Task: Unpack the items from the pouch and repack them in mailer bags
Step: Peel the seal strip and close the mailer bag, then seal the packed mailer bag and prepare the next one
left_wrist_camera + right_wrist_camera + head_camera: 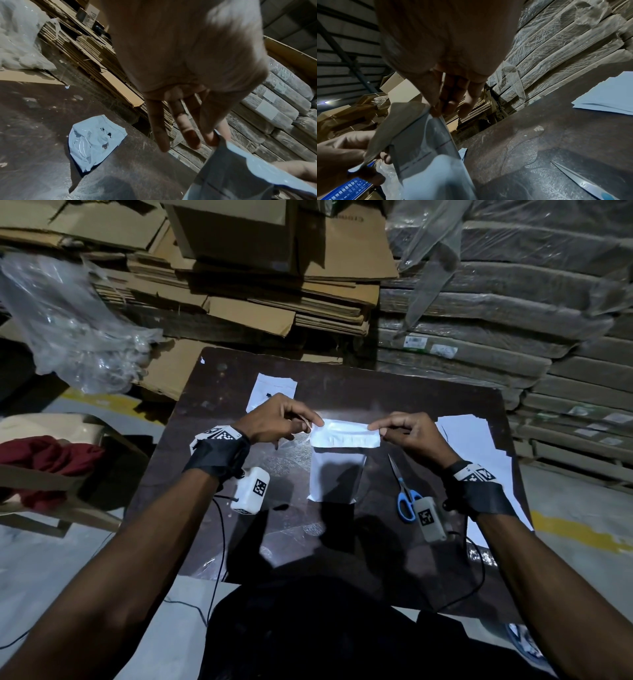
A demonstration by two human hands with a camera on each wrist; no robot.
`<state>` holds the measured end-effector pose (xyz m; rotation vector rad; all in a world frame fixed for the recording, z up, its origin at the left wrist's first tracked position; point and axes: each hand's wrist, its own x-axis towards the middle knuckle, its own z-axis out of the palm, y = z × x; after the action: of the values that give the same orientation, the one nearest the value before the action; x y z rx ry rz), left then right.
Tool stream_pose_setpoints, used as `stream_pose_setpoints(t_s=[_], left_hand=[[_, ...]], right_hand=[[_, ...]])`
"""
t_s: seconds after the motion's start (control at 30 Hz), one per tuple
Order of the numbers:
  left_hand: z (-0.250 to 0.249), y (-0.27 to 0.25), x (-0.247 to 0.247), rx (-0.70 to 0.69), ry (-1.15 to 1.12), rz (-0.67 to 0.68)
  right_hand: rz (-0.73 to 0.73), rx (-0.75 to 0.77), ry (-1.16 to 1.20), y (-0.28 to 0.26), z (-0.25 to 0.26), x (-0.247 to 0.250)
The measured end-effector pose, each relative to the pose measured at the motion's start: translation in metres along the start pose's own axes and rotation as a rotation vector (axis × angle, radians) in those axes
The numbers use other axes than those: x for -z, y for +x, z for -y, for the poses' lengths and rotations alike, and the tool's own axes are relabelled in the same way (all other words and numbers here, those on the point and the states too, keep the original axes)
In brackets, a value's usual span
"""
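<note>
1. While you hold the mailer bag (337, 463) up over the middle of the bench (428, 405), both hands pinch its folded top flap: left hand (277, 419) on the left corner, right hand (407, 433) on the right corner, thumb against forefinger, other fingers loose.
2. Bag hangs down from the flap, bottom edge at or just above the bench; can't tell if it touches.
3. Handling, as a judgement: thin plastic film, light, floppy, slick. It sags between your pinches and the flap looks creased. Grip at the corners, keep the flap taut, or it will wrinkle when sealed.
4. Contents not visible; bag body looks nearly flat, so whether an item is inside can't be told.
5. Step in hand looks like folding or sealing the flap.
6. Crumpled white pouch (272, 392) lies near the far left corner of the bench, spare mailer bags (469, 440) stacked along the right edge, scissors (406, 494) beside your right wrist.
</note>
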<state>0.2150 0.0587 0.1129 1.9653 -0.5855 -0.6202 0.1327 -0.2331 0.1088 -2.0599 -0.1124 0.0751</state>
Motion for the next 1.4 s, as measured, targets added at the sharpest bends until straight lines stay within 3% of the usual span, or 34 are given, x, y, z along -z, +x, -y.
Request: stream_pose_setpoints(t_s=[0.23,0.43,1.0,1.4], left_hand=[[-0.013,0.000,-0.016,0.097,-0.117,-0.177],[-0.010,0.002,-0.022,0.129,-0.211,-0.207],[0.000,0.002,-0.028,-0.082,0.104,-0.207],[-0.001,0.004,-0.029,-0.078,0.110,-0.160]], right_hand=[[-0.117,-0.127,0.153,-0.003,0.009,-0.011],[-0.231,-0.177,0.319,-0.007,0.013,-0.022],[-0.179,-0.165,0.301,-0.008,0.007,-0.021],[-0.105,-0.121,0.325,-0.009,0.002,-0.019]])
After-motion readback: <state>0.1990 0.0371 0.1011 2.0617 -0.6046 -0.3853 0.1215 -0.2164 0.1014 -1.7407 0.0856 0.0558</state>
